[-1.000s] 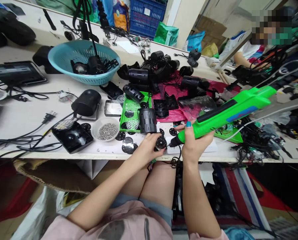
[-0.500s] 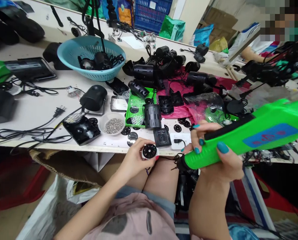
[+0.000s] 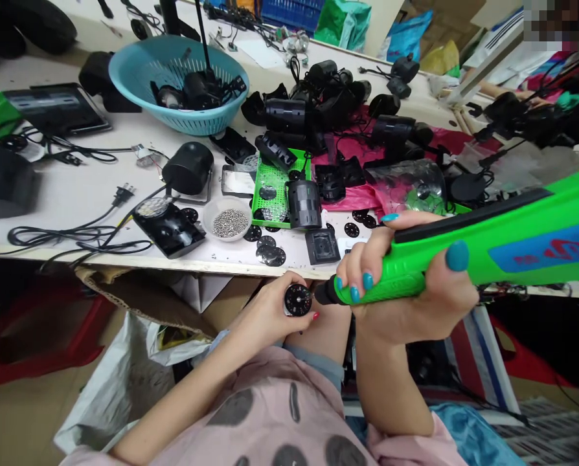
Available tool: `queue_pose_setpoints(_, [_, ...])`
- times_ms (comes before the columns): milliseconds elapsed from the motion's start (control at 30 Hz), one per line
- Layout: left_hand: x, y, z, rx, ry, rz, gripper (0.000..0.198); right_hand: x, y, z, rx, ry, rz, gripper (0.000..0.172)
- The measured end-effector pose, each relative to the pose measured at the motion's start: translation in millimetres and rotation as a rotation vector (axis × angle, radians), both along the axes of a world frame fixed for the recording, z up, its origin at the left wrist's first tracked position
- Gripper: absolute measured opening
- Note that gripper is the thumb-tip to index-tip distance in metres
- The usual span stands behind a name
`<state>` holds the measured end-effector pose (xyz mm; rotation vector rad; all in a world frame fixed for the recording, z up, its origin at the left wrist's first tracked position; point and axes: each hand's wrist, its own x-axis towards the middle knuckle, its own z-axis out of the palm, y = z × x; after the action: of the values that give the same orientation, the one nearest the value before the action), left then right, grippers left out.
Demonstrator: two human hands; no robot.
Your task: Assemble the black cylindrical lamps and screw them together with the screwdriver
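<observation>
Small dish of screws sits beyond the left hand, whose fingers clasp a black disc below the surface edge; right hand grips the green driver.

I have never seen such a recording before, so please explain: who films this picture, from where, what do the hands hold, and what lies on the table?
A camera worn on the person's head looks down at their own two bare hands. The left hand holds a small black round disc below the table edge. The right hand grips a green electric screwdriver, its tip at the disc. On the white table lie a dish of small screws, a green tray, a blue basket, black lamp housings and cables.
</observation>
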<state>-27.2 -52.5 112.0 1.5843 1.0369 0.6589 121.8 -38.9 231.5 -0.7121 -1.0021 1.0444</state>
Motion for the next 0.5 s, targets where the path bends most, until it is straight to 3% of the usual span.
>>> queue_pose_setpoints(300, [0, -1, 8.0, -0.001, 0.007, 0.013, 0.032, -4, -1, -0.6, 0.032, -0.075, 0.015, 0.019])
queue_pose_setpoints(367, [0, 0, 10.2, -0.022, 0.006, -0.015, 0.030, 1, -2, -1.7, 0.061, -0.133, 0.079, 0.021])
queue_pose_setpoints(500, [1, 4, 14.2, -0.065, -0.022, -0.083, 0.025, 16, -6, -2.8, 0.079, -0.163, 0.237, 0.041])
